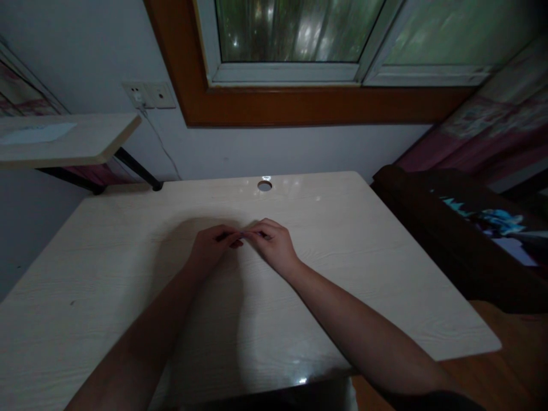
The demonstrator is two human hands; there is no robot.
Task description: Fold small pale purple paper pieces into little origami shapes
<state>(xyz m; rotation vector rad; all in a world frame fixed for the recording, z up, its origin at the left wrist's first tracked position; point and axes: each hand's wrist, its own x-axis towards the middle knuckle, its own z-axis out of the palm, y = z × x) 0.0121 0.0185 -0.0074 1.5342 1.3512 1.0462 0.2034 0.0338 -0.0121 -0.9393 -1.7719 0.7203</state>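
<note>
My left hand (212, 245) and my right hand (276, 242) meet above the middle of a pale wood-grain table (363, 274). Both are closed in a pinch, thumb against fingers, with the fingertips nearly touching. Between them shows a thin, small, purplish sliver (242, 234), too small and dim to name. Most of it, if there is more, is hidden by the fingers. Shadows of the arms fall on the tabletop to the left and below.
A round cable hole (264, 186) sits near the table's back edge. At left, a raised shelf (98, 140) on black legs carries a paper sheet (38, 133). A cable hangs from a wall socket (139, 95). Dark furniture (428, 228) holding assorted items stands at right.
</note>
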